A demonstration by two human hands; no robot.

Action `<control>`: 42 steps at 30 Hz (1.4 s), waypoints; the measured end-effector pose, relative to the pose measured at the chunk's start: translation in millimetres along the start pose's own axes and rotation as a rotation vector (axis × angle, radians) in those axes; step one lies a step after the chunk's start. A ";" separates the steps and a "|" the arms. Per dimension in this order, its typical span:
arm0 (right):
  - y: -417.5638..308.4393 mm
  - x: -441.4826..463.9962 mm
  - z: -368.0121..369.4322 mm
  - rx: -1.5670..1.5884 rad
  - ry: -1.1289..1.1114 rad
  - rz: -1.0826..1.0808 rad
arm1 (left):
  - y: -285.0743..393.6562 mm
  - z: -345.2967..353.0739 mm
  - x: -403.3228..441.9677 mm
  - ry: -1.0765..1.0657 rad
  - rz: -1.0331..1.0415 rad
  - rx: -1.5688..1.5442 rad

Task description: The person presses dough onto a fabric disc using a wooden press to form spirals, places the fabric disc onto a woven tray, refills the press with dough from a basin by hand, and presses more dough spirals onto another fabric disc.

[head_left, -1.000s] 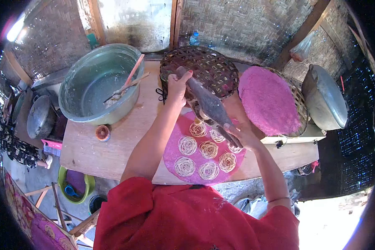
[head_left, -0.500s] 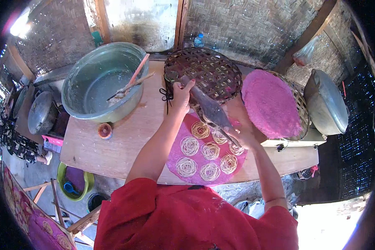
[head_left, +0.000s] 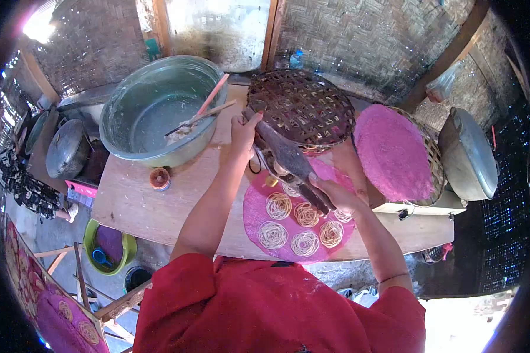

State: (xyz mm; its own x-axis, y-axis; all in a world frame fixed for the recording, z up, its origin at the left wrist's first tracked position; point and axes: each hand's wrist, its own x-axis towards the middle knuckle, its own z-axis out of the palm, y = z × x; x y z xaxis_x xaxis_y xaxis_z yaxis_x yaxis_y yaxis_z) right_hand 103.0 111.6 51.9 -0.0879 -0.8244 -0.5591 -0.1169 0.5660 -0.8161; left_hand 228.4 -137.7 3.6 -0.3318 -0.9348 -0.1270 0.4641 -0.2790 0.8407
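Observation:
My left hand [head_left: 243, 136] grips the upper end of a long, dark, two-part hand press [head_left: 288, 152]. At its lower end, my right hand [head_left: 339, 196] is wrapped around the press. It slants over a round pink sheet [head_left: 253, 206] on the table, its two arms slightly apart, with a small pale round part between them. Several coiled nests of thin strands [head_left: 305, 243] lie on the sheet, some cream and some more yellow. The press and my right hand hide part of the far nests. Beyond the press sits a dark openwork woven tray [head_left: 303, 106].
A big green basin [head_left: 129, 154] with sticks across its rim stands on the wooden table [head_left: 188, 206], near a small jar [head_left: 159, 179]. To the right are a pink fuzzy mound [head_left: 391, 156] and a metal pot [head_left: 468, 153]. A person's foot [head_left: 70, 213] shows at far left.
The whole scene has shifted slightly right in view. The press has tilted, and a gap between its two arms now shows more clearly. Both hands keep hold of it.

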 end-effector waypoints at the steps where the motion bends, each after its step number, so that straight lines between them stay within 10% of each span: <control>1: -2.9 0.4 0.3 -0.007 -0.005 -0.002 | -3.5 -3.6 1.7 0.021 -0.021 -0.008; 36: 38.0 28.8 0.3 -0.190 0.265 -0.062 | -19.0 -3.3 3.9 0.000 0.159 0.007; 42: 23.0 8.7 10.2 -0.096 0.289 -0.330 | 44.1 17.6 -45.5 -0.034 0.386 0.200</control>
State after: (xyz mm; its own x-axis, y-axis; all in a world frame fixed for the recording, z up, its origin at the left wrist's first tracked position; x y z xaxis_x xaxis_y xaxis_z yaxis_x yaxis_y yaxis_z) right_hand 109.6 117.3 26.8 -0.3018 -0.9329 -0.1966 -0.2747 0.2826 -0.9191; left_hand 249.5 -103.6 55.7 -0.1935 -0.9535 0.2309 0.3923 0.1405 0.9090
